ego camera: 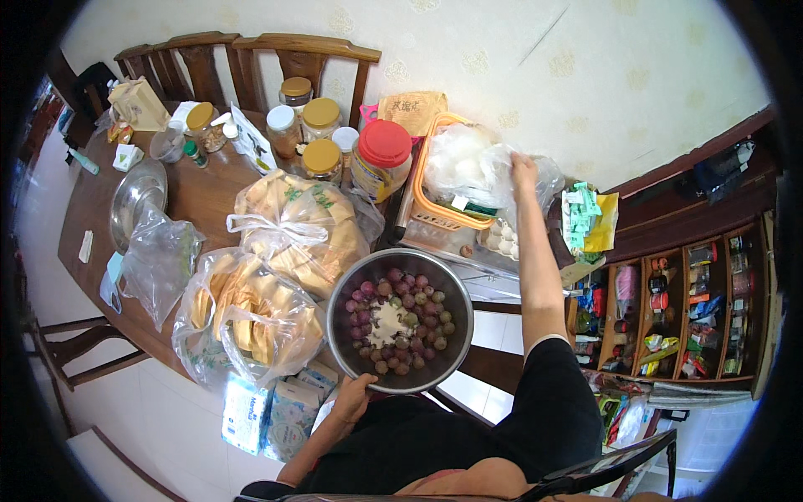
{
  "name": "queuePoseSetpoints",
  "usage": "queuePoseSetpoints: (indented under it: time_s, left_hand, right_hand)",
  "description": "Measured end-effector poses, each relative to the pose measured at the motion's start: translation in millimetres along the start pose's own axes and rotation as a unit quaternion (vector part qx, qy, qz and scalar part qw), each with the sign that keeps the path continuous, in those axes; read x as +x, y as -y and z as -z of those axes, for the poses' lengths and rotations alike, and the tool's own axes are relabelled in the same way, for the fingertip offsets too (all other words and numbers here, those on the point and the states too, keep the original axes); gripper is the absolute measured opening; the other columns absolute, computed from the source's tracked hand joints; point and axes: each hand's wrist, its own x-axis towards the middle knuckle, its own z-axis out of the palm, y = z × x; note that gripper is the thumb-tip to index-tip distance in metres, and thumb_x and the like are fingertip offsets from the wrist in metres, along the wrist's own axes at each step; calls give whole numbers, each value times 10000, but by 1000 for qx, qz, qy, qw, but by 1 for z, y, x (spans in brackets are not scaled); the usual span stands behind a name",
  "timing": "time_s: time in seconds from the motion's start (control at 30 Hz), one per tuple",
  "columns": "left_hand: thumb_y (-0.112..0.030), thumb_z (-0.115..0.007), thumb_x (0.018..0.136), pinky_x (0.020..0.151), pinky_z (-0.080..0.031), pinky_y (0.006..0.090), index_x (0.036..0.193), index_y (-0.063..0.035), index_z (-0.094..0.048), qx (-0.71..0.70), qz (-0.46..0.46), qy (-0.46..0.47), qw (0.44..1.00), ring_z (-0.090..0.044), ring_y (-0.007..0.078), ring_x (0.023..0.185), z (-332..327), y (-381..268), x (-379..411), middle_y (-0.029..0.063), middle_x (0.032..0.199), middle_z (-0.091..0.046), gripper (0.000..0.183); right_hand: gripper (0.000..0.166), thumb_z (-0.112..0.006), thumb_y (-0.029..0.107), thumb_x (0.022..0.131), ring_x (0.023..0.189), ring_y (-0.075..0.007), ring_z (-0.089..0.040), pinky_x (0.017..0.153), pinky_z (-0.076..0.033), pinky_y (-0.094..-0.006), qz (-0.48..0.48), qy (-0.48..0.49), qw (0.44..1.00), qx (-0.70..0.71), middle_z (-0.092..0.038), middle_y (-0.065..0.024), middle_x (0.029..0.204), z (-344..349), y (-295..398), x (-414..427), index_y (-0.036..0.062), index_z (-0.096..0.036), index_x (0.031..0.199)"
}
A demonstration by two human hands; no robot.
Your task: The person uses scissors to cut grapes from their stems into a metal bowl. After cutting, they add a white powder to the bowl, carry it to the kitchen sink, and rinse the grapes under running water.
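My left hand (357,396) grips the near rim of a stainless steel bowl (463,320), fingers over the edge. Inside the bowl lie red and green grapes (428,309), with a heap of pale powder (388,325) on them. My right hand (524,172) reaches out to an orange plastic basket (433,216) and is at a clear plastic bag (497,164) on its right side; whether the fingers hold the bag is hard to tell. More bags with white contents (461,157) fill the basket. Below it, white eggs (500,238) sit in a tray.
Two plastic bags of brown paper packs (295,232) (251,320) lie left of the bowl. Lidded jars, among them a red-lidded jar (382,160), and a metal basin (139,201) stand on the wooden table (194,182). Tissue packs (292,414) sit near me; shelves (665,314) are at right.
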Motion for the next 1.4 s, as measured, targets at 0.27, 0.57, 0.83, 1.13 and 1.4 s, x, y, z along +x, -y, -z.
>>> queuePoseSetpoints:
  time_s: [0.27,0.57,0.83,1.13,1.4]
  left_hand:
    - [18,-503,765,759,-496,423,1153,6,-375,6,15,20,1000,-536,291,945,-9,-4,-19,161,1064,-488,409]
    - [5,-484,784,817,-450,340,1118,3,-452,17,32,24,999,-534,206,930,5,6,-32,106,1024,-530,336]
    - [9,-473,781,865,-425,318,1201,-5,-393,-17,-14,39,999,-497,214,1000,24,26,-42,116,1136,-477,428]
    - [18,-455,763,855,-437,349,1218,24,-399,-16,-120,73,990,-506,244,1029,50,74,-70,154,1134,-502,459]
    - [35,-434,779,770,-526,355,1210,30,-383,-146,-160,93,972,-586,242,930,74,135,-145,148,1072,-533,434]
  right_hand:
    - [392,-434,255,847,1052,-313,-500,922,-367,-347,91,163,981,-59,-518,-255,1116,-157,-17,-57,-47,-525,1081]
    - [670,-214,478,900,1061,-356,-497,897,-383,-404,194,237,740,-599,-557,-237,1069,-170,-8,-82,-71,-590,976]
    - [773,-220,626,834,1150,-327,-447,1020,-215,-460,148,312,674,-653,-513,-202,1181,-147,63,-136,-10,-558,1114]
    - [695,-160,541,880,1142,-322,-459,1030,-157,-503,262,266,706,-601,-508,-221,1172,-123,29,-142,11,-467,1209]
    - [494,-286,367,927,1099,-319,-470,989,-268,-396,395,354,799,-284,-527,-201,1137,-3,117,-244,-11,-511,1152]
